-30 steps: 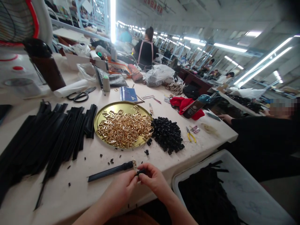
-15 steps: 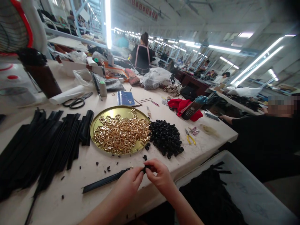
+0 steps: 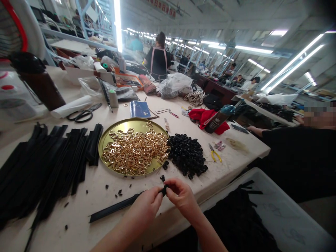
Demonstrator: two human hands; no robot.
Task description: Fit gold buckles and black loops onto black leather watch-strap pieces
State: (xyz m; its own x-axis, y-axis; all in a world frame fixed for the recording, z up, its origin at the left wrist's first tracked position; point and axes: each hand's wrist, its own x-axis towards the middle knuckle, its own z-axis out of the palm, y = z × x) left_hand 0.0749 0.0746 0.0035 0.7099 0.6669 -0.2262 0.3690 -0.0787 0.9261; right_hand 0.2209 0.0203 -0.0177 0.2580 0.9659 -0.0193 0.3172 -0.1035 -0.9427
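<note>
My left hand point(image 3: 151, 198) is closed around a black strap point(image 3: 114, 209), whose long part lies on the table to the left. The strap's end point(image 3: 164, 190) pokes out between my two hands. At that end, the thumb and fingers of my right hand point(image 3: 180, 194) are pinched together; whether they hold the strap itself or a small black loop on it is hidden. Just beyond my fingertips lies a loose black loop point(image 3: 162, 178). A heap of black loops point(image 3: 187, 154) sits farther off, beside a gold tray point(image 3: 106, 140) piled with gold buckles point(image 3: 135, 150).
Bundles of black straps point(image 3: 52, 154) cover the table's left side. Behind the tray are scissors point(image 3: 84, 113) and a blue booklet point(image 3: 140, 109). Yellow-handled pliers point(image 3: 215, 153) lie to the right. Below the table edge stands a white bin point(image 3: 283, 206) of black strips; a co-worker point(image 3: 301, 150) sits beyond.
More of the strap's end now shows between my hands, and my right hand has shifted slightly right. The gold glint beside my left hand is no longer visible. The view has shifted a little.
</note>
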